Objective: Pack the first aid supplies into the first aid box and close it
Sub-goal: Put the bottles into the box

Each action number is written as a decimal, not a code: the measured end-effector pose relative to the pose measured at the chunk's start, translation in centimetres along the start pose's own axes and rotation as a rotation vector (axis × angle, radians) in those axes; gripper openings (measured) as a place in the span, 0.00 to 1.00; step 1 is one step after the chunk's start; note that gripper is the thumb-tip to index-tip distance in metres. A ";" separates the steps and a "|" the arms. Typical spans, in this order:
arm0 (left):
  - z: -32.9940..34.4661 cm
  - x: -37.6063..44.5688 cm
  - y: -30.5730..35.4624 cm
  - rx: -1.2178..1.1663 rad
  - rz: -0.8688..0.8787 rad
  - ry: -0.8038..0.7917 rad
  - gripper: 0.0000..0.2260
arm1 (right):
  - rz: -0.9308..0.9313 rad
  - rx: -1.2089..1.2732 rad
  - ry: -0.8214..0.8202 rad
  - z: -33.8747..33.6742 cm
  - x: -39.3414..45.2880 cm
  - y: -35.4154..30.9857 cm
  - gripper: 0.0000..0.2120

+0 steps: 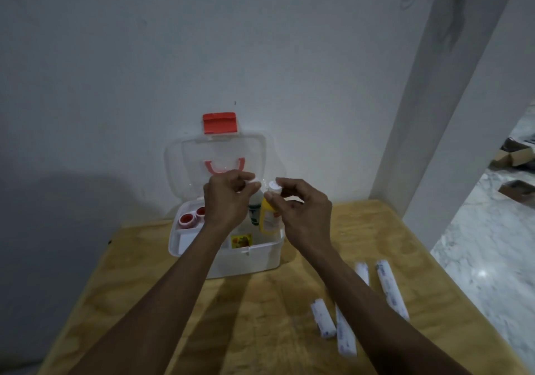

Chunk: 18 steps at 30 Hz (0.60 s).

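Observation:
A white first aid box (260, 254) stands open on the wooden table (144, 302), its clear lid (179, 157) with a red latch (220, 122) leaning back against the wall. Above the box, my left hand (225, 201) pinches the white cap of a white bottle with a green label (254, 212). My right hand (301, 209) grips a yellow bottle (267, 215) by its white cap. Both bottles hang upright over the box. Two red-capped containers (192, 217) sit in the box's left part. A yellow packet (241, 241) lies at its front.
Several wrapped white bandage rolls (392, 287) lie on the table to the right of the box and near my right forearm. A white pillar (434, 114) rises at the right. Cardboard boxes (515, 154) sit on the marble floor beyond it.

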<state>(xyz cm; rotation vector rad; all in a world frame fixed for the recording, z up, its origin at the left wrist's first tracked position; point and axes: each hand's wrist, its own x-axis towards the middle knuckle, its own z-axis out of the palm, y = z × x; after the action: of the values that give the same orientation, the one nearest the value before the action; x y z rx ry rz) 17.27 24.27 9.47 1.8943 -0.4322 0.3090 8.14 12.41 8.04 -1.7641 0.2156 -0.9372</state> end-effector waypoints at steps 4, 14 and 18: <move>0.5 -0.1 -0.6 0.004 -0.017 -0.059 0.10 | 0.008 -0.040 -0.042 0.4 -0.4 1.0 0.11; 0.7 -0.3 -1.4 0.024 -0.012 -0.182 0.09 | -0.032 -0.210 -0.122 0.8 -1.2 2.4 0.09; 0.3 -0.1 -1.4 0.044 0.030 -0.236 0.10 | -0.067 -0.257 -0.141 0.6 -1.2 2.5 0.08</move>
<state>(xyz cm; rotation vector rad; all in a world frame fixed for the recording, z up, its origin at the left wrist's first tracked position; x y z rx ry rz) 17.81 24.49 8.13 1.9769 -0.6167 0.1154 8.48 12.51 5.28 -2.0767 0.1933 -0.8572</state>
